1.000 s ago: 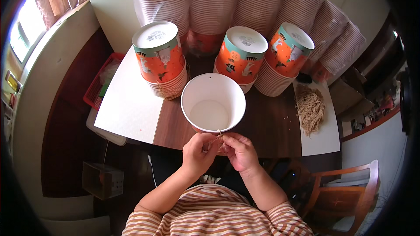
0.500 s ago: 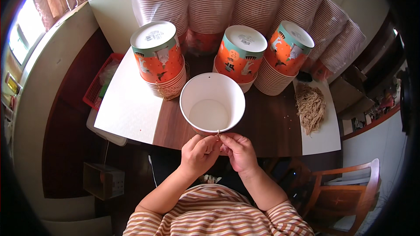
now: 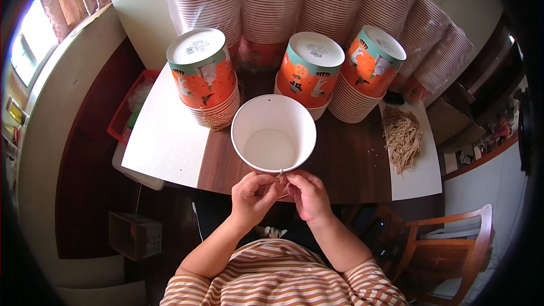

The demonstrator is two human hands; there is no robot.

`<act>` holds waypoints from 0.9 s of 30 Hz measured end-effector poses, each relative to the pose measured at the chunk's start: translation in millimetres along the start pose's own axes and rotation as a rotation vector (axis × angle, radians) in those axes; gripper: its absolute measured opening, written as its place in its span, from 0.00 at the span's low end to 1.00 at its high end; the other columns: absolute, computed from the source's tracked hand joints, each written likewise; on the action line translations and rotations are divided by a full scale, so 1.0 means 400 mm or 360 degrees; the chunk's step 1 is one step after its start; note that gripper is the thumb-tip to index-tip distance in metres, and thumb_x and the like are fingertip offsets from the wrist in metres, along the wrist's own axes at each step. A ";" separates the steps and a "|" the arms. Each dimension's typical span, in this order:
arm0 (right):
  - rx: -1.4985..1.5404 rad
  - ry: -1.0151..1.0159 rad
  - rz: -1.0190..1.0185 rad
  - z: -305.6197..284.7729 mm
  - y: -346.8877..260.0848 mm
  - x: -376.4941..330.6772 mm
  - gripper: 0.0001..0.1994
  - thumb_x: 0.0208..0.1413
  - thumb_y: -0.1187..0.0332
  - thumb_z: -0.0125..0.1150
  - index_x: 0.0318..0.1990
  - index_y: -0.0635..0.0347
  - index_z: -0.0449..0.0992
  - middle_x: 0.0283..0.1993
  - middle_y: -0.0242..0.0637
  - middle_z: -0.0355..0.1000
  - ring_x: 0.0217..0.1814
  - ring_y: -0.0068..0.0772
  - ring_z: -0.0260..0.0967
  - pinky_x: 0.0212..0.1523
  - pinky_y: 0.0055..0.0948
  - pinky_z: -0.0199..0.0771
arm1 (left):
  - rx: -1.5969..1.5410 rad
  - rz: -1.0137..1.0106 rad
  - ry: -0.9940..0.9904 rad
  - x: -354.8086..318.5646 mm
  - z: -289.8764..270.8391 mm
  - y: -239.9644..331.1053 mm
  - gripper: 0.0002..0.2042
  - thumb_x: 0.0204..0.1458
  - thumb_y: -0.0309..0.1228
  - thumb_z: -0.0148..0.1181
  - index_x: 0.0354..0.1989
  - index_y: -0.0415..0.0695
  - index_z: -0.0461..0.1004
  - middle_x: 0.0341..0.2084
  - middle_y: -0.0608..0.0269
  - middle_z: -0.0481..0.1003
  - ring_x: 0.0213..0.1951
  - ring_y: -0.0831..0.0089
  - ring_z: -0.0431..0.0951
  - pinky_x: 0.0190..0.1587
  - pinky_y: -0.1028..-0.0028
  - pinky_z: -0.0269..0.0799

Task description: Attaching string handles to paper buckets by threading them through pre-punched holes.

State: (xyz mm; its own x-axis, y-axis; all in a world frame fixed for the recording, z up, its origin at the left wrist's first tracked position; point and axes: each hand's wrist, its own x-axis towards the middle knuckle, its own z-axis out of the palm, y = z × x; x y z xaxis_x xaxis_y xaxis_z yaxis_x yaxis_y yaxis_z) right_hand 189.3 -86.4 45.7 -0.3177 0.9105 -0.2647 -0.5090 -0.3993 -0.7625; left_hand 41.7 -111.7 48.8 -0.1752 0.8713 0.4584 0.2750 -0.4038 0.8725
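The white cup (image 3: 273, 134) stands open side up on the brown table (image 3: 351, 164), at the near edge, and everything else sits around it. Just below the cup's near rim, the left hand (image 3: 254, 196) and the right hand (image 3: 307, 195) meet, fingertips pinched together on a thin bit of string (image 3: 280, 177) that reaches up to the rim; both grips are closed on that string. Compared with half a second ago, the hands sit in nearly the same spot under the cup, and the cup has not shifted. Behind the cup stand three upside-down orange stacks (image 3: 310, 73) of cups, one to its left rear, two to its right rear. Right of the cup lies a bundle of tan strings (image 3: 401, 136) on a white sheet (image 3: 422, 178); left of the cup lies a white board (image 3: 164, 136)
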 end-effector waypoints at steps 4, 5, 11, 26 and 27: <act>-0.0100 0.0038 -0.0008 0.027 -0.002 0.001 0.09 0.57 0.69 0.59 0.41 0.63 0.79 0.38 0.34 0.78 0.37 0.23 0.75 0.42 0.22 0.76 | -0.0417 -0.0350 -0.0021 -0.009 0.002 -0.004 0.03 0.49 0.17 0.62 0.32 0.35 0.75 0.23 0.71 0.74 0.26 0.89 0.71 0.27 0.86 0.67; -0.0100 0.0039 -0.0009 0.028 -0.001 0.002 0.09 0.57 0.69 0.59 0.41 0.63 0.79 0.38 0.34 0.78 0.37 0.23 0.75 0.42 0.22 0.76 | -0.0543 -0.0426 -0.0039 -0.008 0.000 0.004 0.02 0.50 0.18 0.61 0.31 0.35 0.75 0.24 0.71 0.74 0.27 0.88 0.71 0.29 0.86 0.69; -0.0005 0.0020 0.0038 0.030 0.004 0.010 0.08 0.55 0.70 0.60 0.39 0.61 0.79 0.34 0.31 0.78 0.31 0.18 0.71 0.37 0.20 0.73 | -0.0678 -0.0533 -0.0052 -0.012 -0.006 -0.003 0.02 0.51 0.18 0.61 0.31 0.34 0.74 0.25 0.70 0.75 0.28 0.87 0.72 0.31 0.85 0.70; -0.0828 0.0123 -0.0518 0.011 -0.007 0.009 0.07 0.57 0.71 0.60 0.36 0.68 0.76 0.36 0.34 0.77 0.35 0.19 0.72 0.37 0.22 0.74 | -0.0653 -0.0624 0.0048 -0.018 0.001 -0.020 0.03 0.53 0.20 0.61 0.33 0.34 0.75 0.24 0.74 0.74 0.26 0.90 0.69 0.28 0.87 0.66; -0.1039 0.0164 -0.0653 0.012 -0.010 0.008 0.07 0.56 0.71 0.60 0.35 0.68 0.76 0.35 0.33 0.77 0.35 0.19 0.72 0.36 0.22 0.74 | -0.0678 -0.0650 0.0064 -0.018 0.002 -0.020 0.03 0.53 0.21 0.61 0.33 0.34 0.75 0.24 0.74 0.74 0.25 0.90 0.69 0.28 0.87 0.66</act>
State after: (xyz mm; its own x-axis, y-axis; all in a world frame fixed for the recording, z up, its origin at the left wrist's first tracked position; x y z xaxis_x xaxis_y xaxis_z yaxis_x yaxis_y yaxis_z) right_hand 186.7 -82.5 50.9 -0.1136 0.9899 0.0850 0.0144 0.0872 -0.9961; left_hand 41.4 -114.7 38.4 -0.2248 0.9719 0.0700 -0.2247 -0.1216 0.9668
